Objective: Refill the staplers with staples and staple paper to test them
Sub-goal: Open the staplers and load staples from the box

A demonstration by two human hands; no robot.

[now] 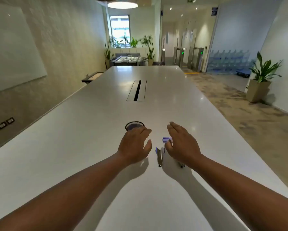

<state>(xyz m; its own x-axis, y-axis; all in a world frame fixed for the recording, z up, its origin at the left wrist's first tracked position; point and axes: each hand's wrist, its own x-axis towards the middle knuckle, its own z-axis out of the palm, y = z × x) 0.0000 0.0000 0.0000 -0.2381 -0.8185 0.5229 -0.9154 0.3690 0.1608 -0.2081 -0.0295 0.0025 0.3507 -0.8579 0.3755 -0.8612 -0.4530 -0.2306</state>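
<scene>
Both hands are stretched out above the long white surface [73,147], and both have the fingers straight and relaxed, holding nothing. The left hand [135,144] floats with the palm down, and its fingertips reach the near edge of a round dark grommet [134,125] that is set in the surface. The right hand [181,142] floats just to the right of it, also with the palm down and the thumb pointing inward.

Between the two hands lies a stapler [160,156] of silver metal with a blue part at its far end; it lies flat on the surface and points away from the person. A small blue and white box [167,140] (probably the staples, but the print is too small to read) sits just behind the stapler, partly under the right thumb. Under the right wrist a second small metal thing [181,164] shows only its tip, so I cannot tell what it is.

Farther along the surface there is a long cable slot [137,90]. At the end of the room stands a table football [128,60] with green plants [133,41] behind it.
</scene>
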